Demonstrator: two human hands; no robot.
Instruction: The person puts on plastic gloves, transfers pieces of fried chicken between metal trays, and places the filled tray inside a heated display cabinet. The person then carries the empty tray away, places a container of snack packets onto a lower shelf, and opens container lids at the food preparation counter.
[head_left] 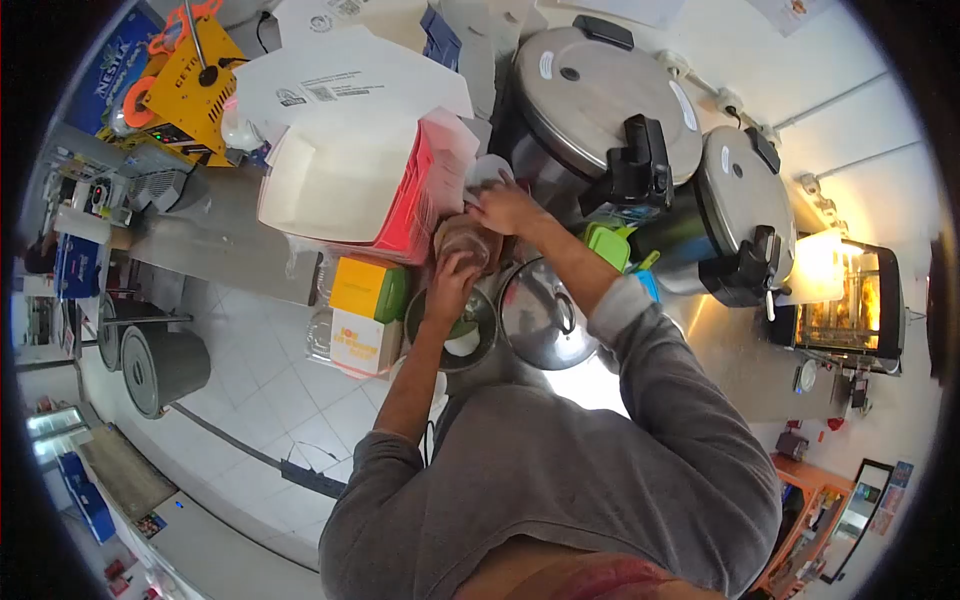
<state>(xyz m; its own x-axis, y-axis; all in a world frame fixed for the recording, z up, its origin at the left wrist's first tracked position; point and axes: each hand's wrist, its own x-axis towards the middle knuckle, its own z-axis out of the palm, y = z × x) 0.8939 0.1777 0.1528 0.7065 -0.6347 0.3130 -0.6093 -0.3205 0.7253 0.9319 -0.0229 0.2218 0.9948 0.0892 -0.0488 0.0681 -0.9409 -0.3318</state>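
My left hand [455, 285] reaches over a metal pot, its fingers curled on the rim of a clear, brownish round plastic container [468, 238]. My right hand [508, 208] is just beyond it, the fingers closed at a whitish round piece [490, 168] that looks like a lid or cup; its exact kind is hard to make out. Below my left hand, the open metal pot [488, 350] holds a green and white item [462, 338]. Close by on the right lies a shiny pot lid [545, 315] with a dark handle.
Red and white paper food boxes [400, 195] are stacked to the left, above a yellow box [360, 288]. Two large lidded pressure pots [610, 100] stand at the back right. Green plastic handles [607, 245] stick up beside them. A lit glass oven [850, 300] is far right.
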